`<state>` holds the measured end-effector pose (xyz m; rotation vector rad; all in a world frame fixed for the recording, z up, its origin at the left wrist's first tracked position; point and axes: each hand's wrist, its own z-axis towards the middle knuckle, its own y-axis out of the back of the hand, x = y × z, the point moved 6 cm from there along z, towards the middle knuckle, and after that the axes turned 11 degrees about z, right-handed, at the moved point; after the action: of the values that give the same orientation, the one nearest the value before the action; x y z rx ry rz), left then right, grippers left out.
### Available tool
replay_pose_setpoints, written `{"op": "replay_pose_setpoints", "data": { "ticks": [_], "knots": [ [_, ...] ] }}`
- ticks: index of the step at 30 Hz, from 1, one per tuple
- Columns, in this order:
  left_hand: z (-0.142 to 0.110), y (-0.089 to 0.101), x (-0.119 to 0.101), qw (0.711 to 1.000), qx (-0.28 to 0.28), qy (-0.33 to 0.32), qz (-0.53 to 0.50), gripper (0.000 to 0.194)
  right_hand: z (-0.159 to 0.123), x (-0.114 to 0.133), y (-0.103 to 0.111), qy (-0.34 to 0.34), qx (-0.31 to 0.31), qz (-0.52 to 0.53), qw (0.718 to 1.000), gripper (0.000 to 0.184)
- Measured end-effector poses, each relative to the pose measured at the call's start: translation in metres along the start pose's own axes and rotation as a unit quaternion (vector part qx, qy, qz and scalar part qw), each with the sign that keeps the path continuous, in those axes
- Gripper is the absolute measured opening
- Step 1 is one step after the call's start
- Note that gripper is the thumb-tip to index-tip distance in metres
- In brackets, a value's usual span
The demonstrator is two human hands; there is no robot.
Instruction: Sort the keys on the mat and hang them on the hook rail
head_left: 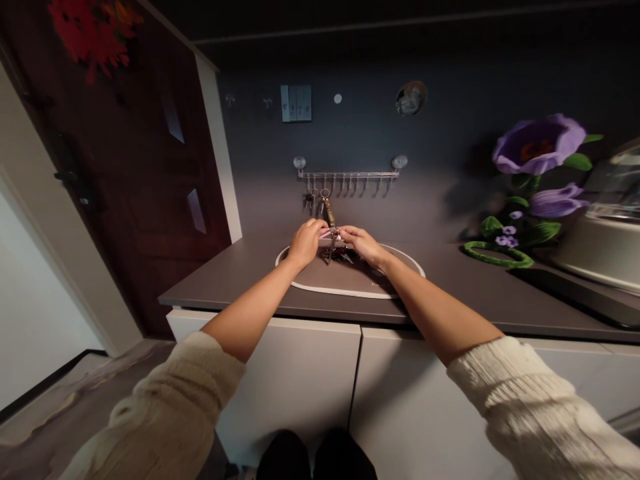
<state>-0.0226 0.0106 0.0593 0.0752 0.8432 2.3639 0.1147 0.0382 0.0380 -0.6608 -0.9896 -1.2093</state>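
Observation:
Above an oval mat [340, 280] with a pale rim, both hands meet at a small bunch of keys [330, 253]. My left hand [305, 243] is closed on the left side of the bunch, where a bit of pink shows by the fingertips. Fingers of my right hand [366, 245] pinch the bunch from the right, near its ring. Some dark and red small items lie or hang just below the fingers; I cannot make them out. Behind the hands, a key ring with a brown patterned fob [329, 212] hangs from the hook rail [350, 175].
Other keys [309, 199] hang at the rail's left end. On the right of the counter [445, 293] stand purple fabric flowers [540, 147] with a green looped base and a pale domed appliance [605, 233]. A dark red door [130, 167] is at left; cabinets [300, 373] sit below.

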Motion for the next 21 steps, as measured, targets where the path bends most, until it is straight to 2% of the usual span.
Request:
{"op": "replay_pose_setpoints", "data": {
  "ticks": [4, 8, 13, 21],
  "knots": [
    [0.0, 0.001, -0.002, 1.0, -0.014, -0.021, -0.006, 0.021, -0.001, -0.001, -0.003, -0.02, 0.014, 0.093, 0.995, 0.017],
    [-0.001, 0.002, -0.004, 0.999, -0.023, -0.041, -0.003, 0.022, -0.001, -0.001, -0.005, -0.038, 0.016, 0.138, 0.99, 0.012],
    [-0.001, 0.003, -0.002, 0.998, -0.032, -0.041, 0.019, 0.025, -0.001, -0.002, -0.002, -0.056, 0.002, 0.158, 0.986, 0.014],
    [-0.001, 0.008, -0.001, 0.997, -0.032, -0.03, 0.061, 0.024, 0.004, 0.001, 0.01, -0.011, -0.036, 0.155, 0.987, 0.012]
  ]
}}
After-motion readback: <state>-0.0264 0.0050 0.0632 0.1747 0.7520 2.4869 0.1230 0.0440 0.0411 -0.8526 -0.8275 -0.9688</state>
